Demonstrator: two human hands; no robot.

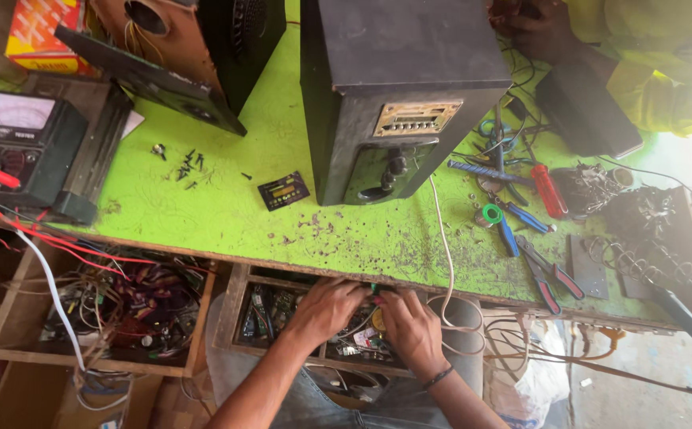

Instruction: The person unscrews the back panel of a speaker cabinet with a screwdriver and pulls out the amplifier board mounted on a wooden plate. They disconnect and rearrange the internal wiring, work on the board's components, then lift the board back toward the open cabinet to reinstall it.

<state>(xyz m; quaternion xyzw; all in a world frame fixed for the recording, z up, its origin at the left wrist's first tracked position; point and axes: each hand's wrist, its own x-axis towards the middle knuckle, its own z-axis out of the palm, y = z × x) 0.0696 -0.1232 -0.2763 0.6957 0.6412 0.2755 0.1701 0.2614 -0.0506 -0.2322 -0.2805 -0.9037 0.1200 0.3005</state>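
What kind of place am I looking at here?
Probably an electronics repair workshop. A black box-shaped speaker cabinet stands on the green-covered workbench, a black analog multimeter sits beside it, and both hands dig through an open wooden drawer of circuit parts.

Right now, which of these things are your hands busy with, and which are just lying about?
In hand: left hand and right hand in the open drawer, among small parts.

Lying about: speaker box, meter, pliers, screws.
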